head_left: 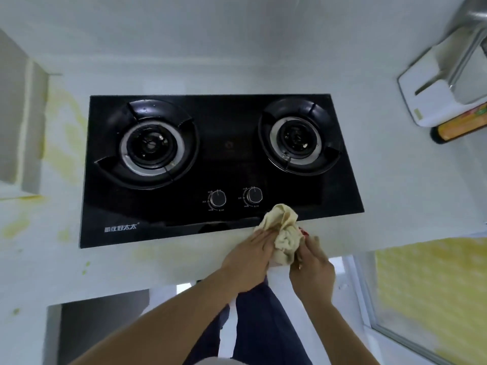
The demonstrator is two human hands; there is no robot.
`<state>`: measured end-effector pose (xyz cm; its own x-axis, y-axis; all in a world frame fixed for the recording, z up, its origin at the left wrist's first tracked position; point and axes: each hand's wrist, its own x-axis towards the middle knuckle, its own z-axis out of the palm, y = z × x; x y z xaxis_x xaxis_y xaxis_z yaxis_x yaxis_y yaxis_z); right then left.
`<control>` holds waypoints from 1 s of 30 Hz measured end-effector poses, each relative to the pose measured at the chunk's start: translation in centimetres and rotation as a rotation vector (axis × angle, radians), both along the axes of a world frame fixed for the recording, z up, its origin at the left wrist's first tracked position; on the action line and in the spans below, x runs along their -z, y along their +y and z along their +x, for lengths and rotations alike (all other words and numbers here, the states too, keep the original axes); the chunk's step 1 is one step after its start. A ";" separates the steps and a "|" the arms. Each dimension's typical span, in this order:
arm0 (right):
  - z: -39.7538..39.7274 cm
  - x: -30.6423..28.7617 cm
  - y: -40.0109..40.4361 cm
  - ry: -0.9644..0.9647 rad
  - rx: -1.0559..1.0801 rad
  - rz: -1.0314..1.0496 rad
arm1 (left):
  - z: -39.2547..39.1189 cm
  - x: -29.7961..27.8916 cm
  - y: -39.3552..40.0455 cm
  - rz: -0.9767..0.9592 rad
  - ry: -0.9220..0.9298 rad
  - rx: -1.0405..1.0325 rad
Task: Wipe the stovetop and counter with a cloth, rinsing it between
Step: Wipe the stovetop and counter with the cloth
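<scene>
Cream-coloured and crumpled, the cloth (283, 234) is bunched between both hands at the front edge of the counter (168, 259), its upper folds lying over the front edge of the stove (218, 164) just right of the knobs. The left hand (250, 255) lies along the cloth's left side, fingers fairly straight and pressed against the fabric, while the right hand (311, 262) has its fingers curled into the cloth's right side, pinching it; red nails show at the fingertips. Black glass makes up the stove, which sits sunk into the middle of the pale counter, with a left burner (151, 146) and a right burner (299, 137), each ringed by a dark pan support. Two round knobs sit near the front edge, the left knob (218, 199) and the right knob (254, 195) side by side, the cloth just beside the right one. White lettering marks the stove's front left corner. Yellowish stains (63, 143) spread over the counter's left side and along its front edge. At the counter's far right corner stands a white appliance (437, 96), with an orange-yellow thing (463, 125) just beside it near the right edge; what that is I cannot tell. Below the counter's front edge, dark blue trousers (263, 320) show between the forearms
</scene>
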<state>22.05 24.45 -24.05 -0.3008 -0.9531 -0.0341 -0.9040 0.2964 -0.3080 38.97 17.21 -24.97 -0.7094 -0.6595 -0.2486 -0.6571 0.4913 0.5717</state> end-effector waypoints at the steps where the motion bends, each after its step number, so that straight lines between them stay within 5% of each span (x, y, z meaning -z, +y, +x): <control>1: 1.5 0.0 -0.5 -0.005 -0.059 -0.003 | 2.1 -0.2 0.1 0.029 0.000 -0.038; 15: 23.4 -0.5 -5.6 0.155 -0.621 0.437 | 25.1 -0.5 3.1 0.124 0.031 -0.665; 26: 40.4 -1.8 -7.0 0.266 -0.975 0.403 | 37.9 0.0 5.7 0.059 -0.011 -1.302; 30: 40.2 0.1 -7.5 0.154 -0.920 0.224 | 36.1 0.3 6.7 0.096 0.028 -1.322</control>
<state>62.22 16.94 -24.18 0.5458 -0.7942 -0.2670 -0.8378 -0.5122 -0.1892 75.06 23.88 -25.25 0.4441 -0.8337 -0.3283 -0.5936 -0.5482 0.5892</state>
